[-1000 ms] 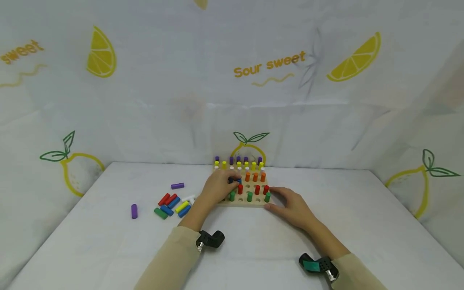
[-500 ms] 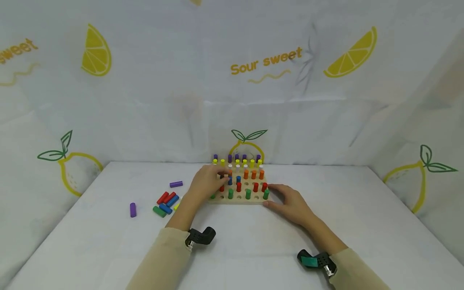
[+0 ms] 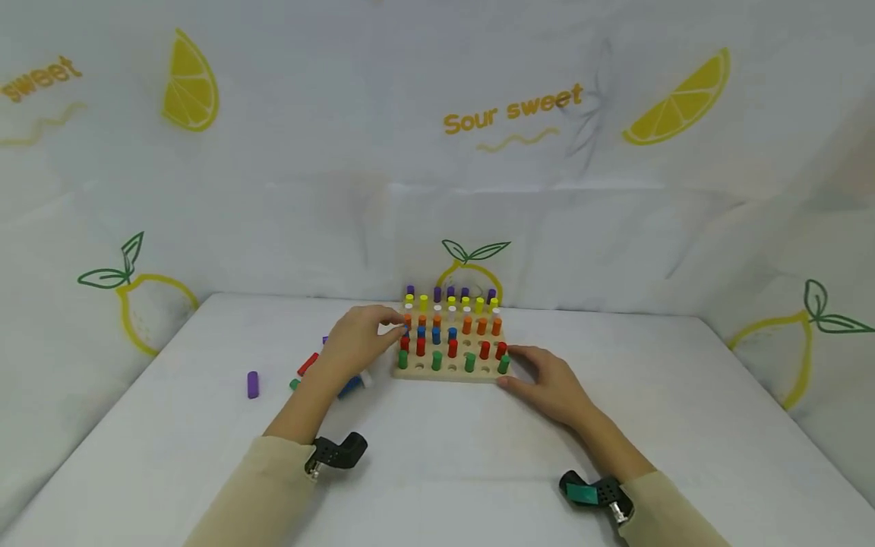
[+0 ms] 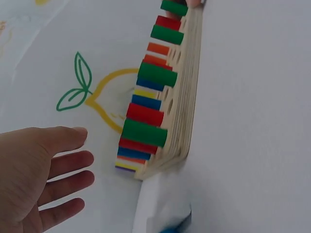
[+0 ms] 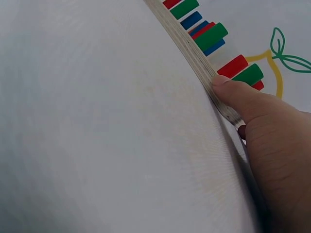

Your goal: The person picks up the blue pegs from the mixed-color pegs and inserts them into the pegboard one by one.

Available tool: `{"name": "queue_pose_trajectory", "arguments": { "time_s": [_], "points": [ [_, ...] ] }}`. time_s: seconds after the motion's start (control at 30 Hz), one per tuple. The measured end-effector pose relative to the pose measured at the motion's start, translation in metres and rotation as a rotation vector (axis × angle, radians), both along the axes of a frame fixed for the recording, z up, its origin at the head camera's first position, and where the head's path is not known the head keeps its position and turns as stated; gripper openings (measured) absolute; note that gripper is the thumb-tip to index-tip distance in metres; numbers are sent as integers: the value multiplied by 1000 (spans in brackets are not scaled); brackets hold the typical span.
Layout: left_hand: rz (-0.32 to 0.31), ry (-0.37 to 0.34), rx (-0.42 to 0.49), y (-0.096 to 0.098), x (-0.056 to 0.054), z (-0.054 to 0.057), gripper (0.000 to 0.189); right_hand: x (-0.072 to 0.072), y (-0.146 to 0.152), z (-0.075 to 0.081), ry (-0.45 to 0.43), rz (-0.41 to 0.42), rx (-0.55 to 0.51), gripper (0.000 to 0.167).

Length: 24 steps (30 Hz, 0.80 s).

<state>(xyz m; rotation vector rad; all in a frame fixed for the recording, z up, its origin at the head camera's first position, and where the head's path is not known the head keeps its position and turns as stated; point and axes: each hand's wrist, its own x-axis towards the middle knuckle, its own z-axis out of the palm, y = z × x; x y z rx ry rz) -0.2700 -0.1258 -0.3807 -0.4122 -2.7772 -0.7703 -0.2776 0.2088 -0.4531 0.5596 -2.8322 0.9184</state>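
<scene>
A wooden pegboard (image 3: pixel 447 374) bears rows of upright purple, yellow, white, orange, blue, red and green pegs, with some bare holes. My left hand (image 3: pixel 358 338) is at the board's left edge, beside the orange and blue rows. Seen from the left wrist, its fingers (image 4: pixel 68 165) are apart and hold nothing. At the front right corner, my right hand (image 3: pixel 550 386) grips the board, thumb (image 5: pixel 231 87) against the front edge and other fingers along the right side, mostly hidden. A green peg (image 3: pixel 503 365) stands close to that hand.
Loose pegs lie left of the board, partly hidden by my left forearm. Among them are a red peg (image 3: pixel 307 365), a blue peg (image 3: pixel 350 386) and a white peg (image 3: pixel 366 378). A purple peg (image 3: pixel 253 384) lies farther left. Printed white cloth (image 3: pixel 307 228) hangs behind the table.
My left hand has moved left from over the blue row to the board's left edge, uncovering the blue pegs and the left-hand columns. My right hand stays at its corner.
</scene>
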Motion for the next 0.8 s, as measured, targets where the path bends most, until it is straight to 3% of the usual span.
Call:
{"name": "queue_pose_trajectory", "arguments": {
  "time_s": [0.27,0.47,0.67,0.8],
  "points": [
    [38,-51,-89,-40,17,5,27,-1,0,0,-19,-4,-3,67],
    [45,-61,-152,-60,31,5,27,0,1,-1,-17,-6,-7,67],
    [60,-71,-183,-71,47,-6,24,0,0,-1,-13,-7,-5,67],
    [54,-27,-171,-74,56,-14,20,0,0,-1,-9,-4,-7,67]
  ]
}}
